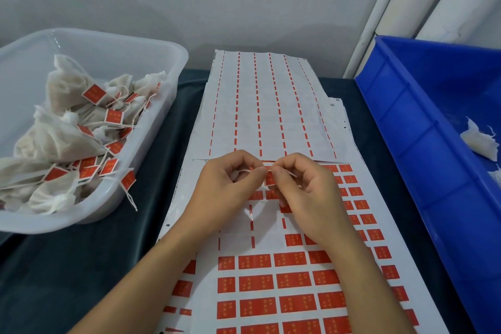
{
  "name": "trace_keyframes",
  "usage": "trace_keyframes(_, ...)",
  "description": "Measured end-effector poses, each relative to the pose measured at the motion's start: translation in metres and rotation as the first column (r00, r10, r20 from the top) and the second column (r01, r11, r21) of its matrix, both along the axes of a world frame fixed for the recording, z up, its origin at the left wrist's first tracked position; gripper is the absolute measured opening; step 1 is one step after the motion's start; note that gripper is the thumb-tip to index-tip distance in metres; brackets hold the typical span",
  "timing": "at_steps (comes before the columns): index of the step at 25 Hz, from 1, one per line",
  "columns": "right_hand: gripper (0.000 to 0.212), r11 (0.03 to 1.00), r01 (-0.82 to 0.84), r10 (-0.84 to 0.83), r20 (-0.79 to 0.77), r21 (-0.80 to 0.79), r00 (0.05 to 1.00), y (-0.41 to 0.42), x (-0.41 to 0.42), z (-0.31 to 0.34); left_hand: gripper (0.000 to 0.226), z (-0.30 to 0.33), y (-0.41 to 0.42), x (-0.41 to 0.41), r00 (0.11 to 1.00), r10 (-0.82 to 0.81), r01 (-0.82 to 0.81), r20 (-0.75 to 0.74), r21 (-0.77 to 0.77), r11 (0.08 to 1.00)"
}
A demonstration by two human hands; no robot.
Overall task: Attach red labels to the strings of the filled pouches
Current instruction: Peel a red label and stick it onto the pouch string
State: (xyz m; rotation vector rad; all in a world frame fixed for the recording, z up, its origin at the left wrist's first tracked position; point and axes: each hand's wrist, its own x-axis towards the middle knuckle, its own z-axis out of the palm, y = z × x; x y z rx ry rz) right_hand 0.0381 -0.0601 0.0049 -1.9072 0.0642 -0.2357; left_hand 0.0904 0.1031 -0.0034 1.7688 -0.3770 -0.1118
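- Head view, hands: left hand (230,176) and right hand (301,184) meet over the sheets, fingers curled. Each pinches one end of a thin off-white string (249,170) stretched between them.
- A small red rectangular label (269,177) sits right at the pinch point, partly hidden by the right fingertips. Can't tell if it is already folded round the string. The pouch on this string is hidden behind the left hand.
- Judgement: mid-attach on one pouch, label closing on the string.
- Supply: white backing sheet of red stickers (271,285) lies under the forearms. Several cells near the hands are peeled, many rows below are full. A spent white sheet with only red dashed strips (271,106) lies beyond the hands.
- Done: translucent white plastic tub (173,51) at left holds a heap of filled off-white mesh pouches (62,141), many with red tags showing on their strings.
- Left to do: blue plastic crate (406,116) at right shows a few untagged white pouches (479,141) at frame edge. Most of the crate is out of frame, so the remaining count is unknown.
- Everything sits on a dark cloth table cover (81,266).
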Motion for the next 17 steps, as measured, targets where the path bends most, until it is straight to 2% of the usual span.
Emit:
trace_keyframes(3, 0.011, 0.998, -0.026, 0.026, -0.011, 0.059, 1.000, 0.000, -0.001, 0.000, 0.013, -0.001, 0.001, 0.000, 1.000, 0.027, -0.027, -0.002, 0.021, 0.999)
trace_keyframes(6, 0.007, 1.000, -0.013, 0.013, -0.002, -0.018, 1.000, 0.001, 0.001, -0.002, 0.011, 0.001, -0.001, -0.003, 1.000, 0.010, -0.012, 0.024, 0.061, 0.998)
trace_keyframes(9, 0.007, 0.995, 0.063, -0.062, 0.011, -0.084, 0.998, 0.001, 0.001, -0.006, 0.005, 0.002, 0.002, -0.006, 0.996, 0.019, -0.035, 0.090, 0.182, 0.983)
trace_keyframes(11, 0.005, 0.985, 0.113, -0.106, 0.054, -0.133, 0.993, 0.000, 0.000, -0.007, 0.017, 0.000, 0.011, -0.007, 0.975, 0.031, -0.110, 0.218, 0.361, 0.926)
trace_keyframes(13, 0.004, 0.978, 0.143, -0.132, 0.081, -0.150, 0.988, 0.000, 0.000, -0.006, 0.030, 0.001, 0.023, -0.007, 0.943, 0.030, -0.208, 0.332, 0.515, 0.832)
trace_keyframes(15, 0.004, 0.984, 0.130, -0.122, 0.068, -0.121, 0.990, 0.003, -0.001, -0.003, 0.033, 0.006, 0.033, -0.008, 0.943, 0.043, -0.233, 0.330, 0.560, 0.795)
trace_keyframes(17, 0.004, 0.986, 0.090, -0.080, 0.077, -0.142, 0.994, 0.008, -0.002, 0.003, 0.029, 0.016, 0.040, -0.013, 0.945, 0.039, -0.222, 0.325, 0.547, 0.807)
